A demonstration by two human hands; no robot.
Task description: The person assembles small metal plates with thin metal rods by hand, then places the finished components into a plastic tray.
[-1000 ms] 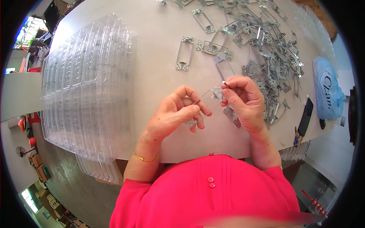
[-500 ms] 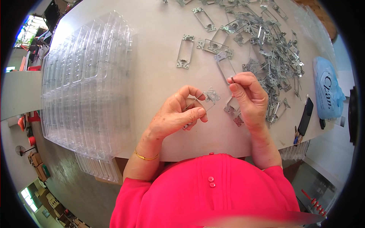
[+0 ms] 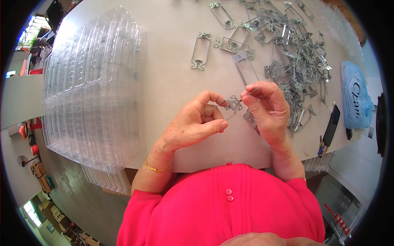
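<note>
My left hand [image 3: 193, 122] grips a thin rectangular metal frame bracket [image 3: 234, 104], whose flat end plate juts out past the fingers. Close by on the right, my right hand [image 3: 269, 108] pinches a small dark rod-like piece [image 3: 249, 94] between thumb and forefinger. One end of that piece comes near the end plate; whether they touch I cannot tell. Past my right hand, another metal frame [image 3: 246, 67] lies on the table. A further frame is partly hidden beneath the right hand.
A big tangled pile of metal frames [image 3: 301, 61] spreads over the table's right side. Stacked clear plastic trays [image 3: 92, 90] take up the left. At the right edge are a blue plastic bag [image 3: 356, 96], a dark phone [image 3: 331, 125] and a small hand tool [image 3: 321, 148]. A loose frame [image 3: 200, 51] lies farther off.
The bracket in my left hand has shifted slightly right. My right hand has turned so the small rod-like piece shows more, and it now points at the bracket's end plate.
</note>
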